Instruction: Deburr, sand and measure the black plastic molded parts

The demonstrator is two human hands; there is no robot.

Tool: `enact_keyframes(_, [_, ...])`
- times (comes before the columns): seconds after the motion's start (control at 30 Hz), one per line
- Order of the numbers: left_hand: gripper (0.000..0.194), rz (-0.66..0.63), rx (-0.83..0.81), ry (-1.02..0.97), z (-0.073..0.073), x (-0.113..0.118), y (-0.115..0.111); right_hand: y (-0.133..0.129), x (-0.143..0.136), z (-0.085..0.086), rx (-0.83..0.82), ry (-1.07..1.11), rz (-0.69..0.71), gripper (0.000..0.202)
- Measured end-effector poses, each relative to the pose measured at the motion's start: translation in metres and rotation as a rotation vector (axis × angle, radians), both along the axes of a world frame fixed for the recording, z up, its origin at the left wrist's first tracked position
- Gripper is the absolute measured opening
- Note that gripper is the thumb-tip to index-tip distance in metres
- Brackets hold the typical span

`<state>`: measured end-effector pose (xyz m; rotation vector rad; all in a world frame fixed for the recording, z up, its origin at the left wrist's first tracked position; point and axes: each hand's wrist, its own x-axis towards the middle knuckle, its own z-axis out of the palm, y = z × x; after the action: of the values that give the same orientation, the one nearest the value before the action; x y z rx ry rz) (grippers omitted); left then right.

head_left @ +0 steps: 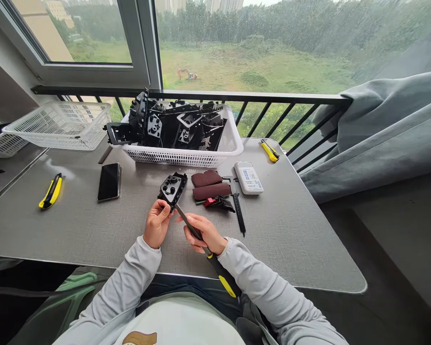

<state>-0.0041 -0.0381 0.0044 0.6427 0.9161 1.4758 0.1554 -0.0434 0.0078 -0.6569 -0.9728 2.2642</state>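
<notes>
A black plastic part (172,188) with a grey face is gripped at its lower end by my left hand (156,224), above the middle of the table. My right hand (203,233) is closed around the metal blade of a file (223,276) with a black and yellow handle. The handle points back toward my right forearm. The file's tip touches or lies very close to the part's lower right edge; which of the two I cannot tell.
A white basket (179,156) heaped with black parts stands at the back. Around it lie an empty basket (62,125), a phone (108,182), yellow cutters (51,191) (270,151), dark red pads (211,192), a caliper (239,214) and a white box (249,178).
</notes>
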Motion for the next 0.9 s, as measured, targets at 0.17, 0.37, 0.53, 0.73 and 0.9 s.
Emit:
enact_keyframes(0.17, [0.035, 0.032, -0.003, 0.008, -0.003, 0.001, 0.002, 0.000, -0.001, -0.001, 0.017, -0.009, 0.011, 0.047])
enact_keyframes(0.37, [0.036, 0.052, -0.009, 0.001, -0.005, 0.000, 0.003, 0.001, -0.001, -0.002, 0.012, -0.005, 0.019, 0.047])
enact_keyframes(0.53, [0.034, 0.035, -0.024, -0.011, -0.005, 0.001, 0.003, 0.000, 0.000, 0.001, 0.007, 0.039, 0.020, 0.046])
enact_keyframes(0.73, [0.045, 0.150, -0.002, 0.020, -0.006, 0.002, 0.003, 0.001, -0.001, 0.000, -0.004, 0.032, -0.045, 0.046])
enact_keyframes(0.9, [0.055, 0.336, 0.015, 0.204, -0.014, 0.004, 0.005, 0.002, -0.002, -0.002, -0.008, 0.044, -0.049, 0.046])
